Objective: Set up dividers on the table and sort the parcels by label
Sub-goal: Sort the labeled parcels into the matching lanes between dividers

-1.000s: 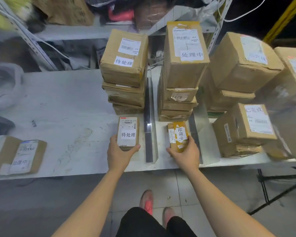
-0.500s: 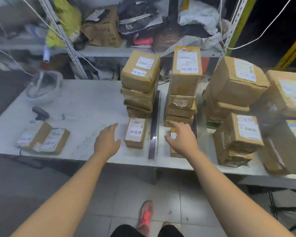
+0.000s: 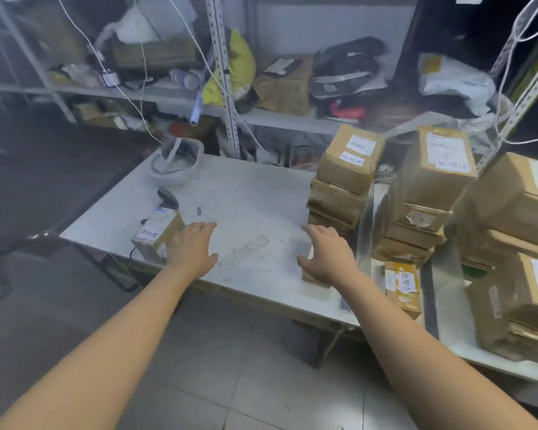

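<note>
My left hand [image 3: 193, 246] hovers open over the white table [image 3: 249, 193], right beside a small brown parcel [image 3: 154, 232] with a white label near the table's left front corner. My right hand [image 3: 326, 254] is open too, fingers spread above a flat parcel [image 3: 315, 278] that it mostly hides. Behind that stands a stack of labelled boxes [image 3: 345, 178]. A metal divider [image 3: 364, 240] separates it from a second stack [image 3: 423, 193] and a small yellow parcel [image 3: 402, 285]. A second divider [image 3: 429, 293] stands before the rightmost boxes [image 3: 510, 206].
A barcode scanner [image 3: 167, 198] lies behind the left parcel and a white helmet [image 3: 176, 162] rests at the table's far left corner. Cluttered metal shelves [image 3: 224, 97] with hanging cables rise behind. Grey tiled floor lies below the front edge.
Both hands have let go of the two small parcels by the divider and swung left. The view has turned left, bringing the left parcel beside my left hand.
</note>
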A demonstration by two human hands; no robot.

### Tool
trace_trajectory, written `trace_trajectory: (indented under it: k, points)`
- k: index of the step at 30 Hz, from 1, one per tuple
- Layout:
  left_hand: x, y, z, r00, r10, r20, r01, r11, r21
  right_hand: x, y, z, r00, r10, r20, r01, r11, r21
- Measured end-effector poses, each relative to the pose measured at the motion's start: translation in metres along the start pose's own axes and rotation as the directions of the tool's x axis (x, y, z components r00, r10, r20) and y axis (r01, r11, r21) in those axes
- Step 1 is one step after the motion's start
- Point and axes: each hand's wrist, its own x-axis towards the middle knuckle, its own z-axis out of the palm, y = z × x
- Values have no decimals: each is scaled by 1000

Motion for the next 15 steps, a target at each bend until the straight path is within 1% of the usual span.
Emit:
trace_trajectory:
  k: [3,5,8,12,15]
  points:
    - [3,-51,0,999,-23,-24,22,999,-47,10,-42,15,1000,29,-4,-29,1000,-9]
    - [6,-82,0,1000,-14,-5,14,998,-58,16,-70,26,1000,31,-2,-31,999,-28]
    - [13,-125,2,1000,7,16,-6,1000,-22,24,-109,43,999,47,-1,-47,998,-34]
    - [25,-163,5,1000,-17,20,18,999,-39,34,-151,62,998,63,7,-63,998,-8]
    - [42,-187,6,999,-47,8,48,995,-88,50,-171,73,996,82,34,-83,997,11]
